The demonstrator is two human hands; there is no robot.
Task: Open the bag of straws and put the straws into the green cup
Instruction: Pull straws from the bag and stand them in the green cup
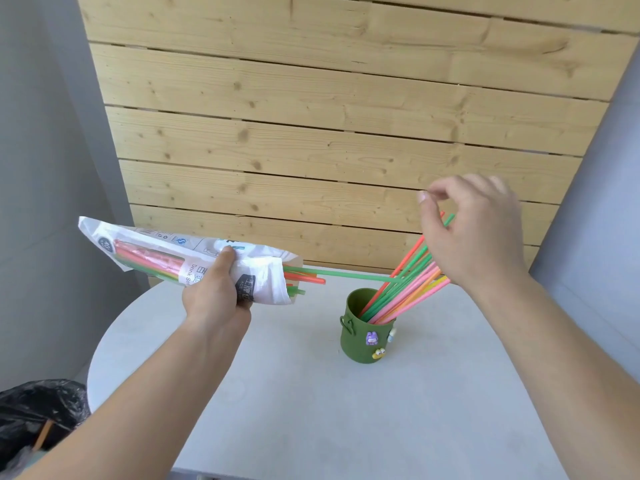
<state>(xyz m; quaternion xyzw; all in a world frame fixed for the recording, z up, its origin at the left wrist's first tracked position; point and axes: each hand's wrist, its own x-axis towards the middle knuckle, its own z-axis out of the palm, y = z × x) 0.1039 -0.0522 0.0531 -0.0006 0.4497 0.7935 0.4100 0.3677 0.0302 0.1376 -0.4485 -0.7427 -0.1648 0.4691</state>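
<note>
From the head camera I am seeing my left hand (216, 292) gripping the bag of straws (187, 259) around its middle above the left part of the bench (311, 393), its open end pointing right with a few green and red straws (304, 277) poking out, one long green one reaching towards the cup. My right hand (474, 230) is hovering over the leaning bundle of coloured straws (405, 289) standing in the green cup (367, 336), fingers loosely curled with thumb and forefinger nearly meeting, and I cannot tell whether it is pinching anything. A black rubbish bag (38, 410) is sitting at lower left.
</note>
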